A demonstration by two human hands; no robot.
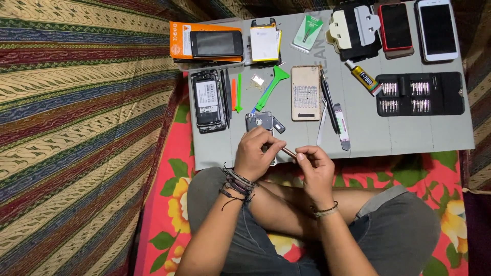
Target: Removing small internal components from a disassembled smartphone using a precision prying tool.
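My left hand (257, 153) rests on an opened phone body (262, 121) at the near edge of a grey work mat (399, 133), fingers curled over it. My right hand (313, 166) is close beside it and pinches the end of a thin tool (289, 152) whose tip points toward the left hand. Both wrists wear bracelets. The lower part of the phone is hidden under my left hand.
On the mat lie a disassembled black phone (207, 99), green pry tools (271, 84), a gold back cover (306, 93), a glue tube (364, 77), a black bit set case (420, 93), a battery (264, 43), and several phones at the far edge. Striped cloth is at left.
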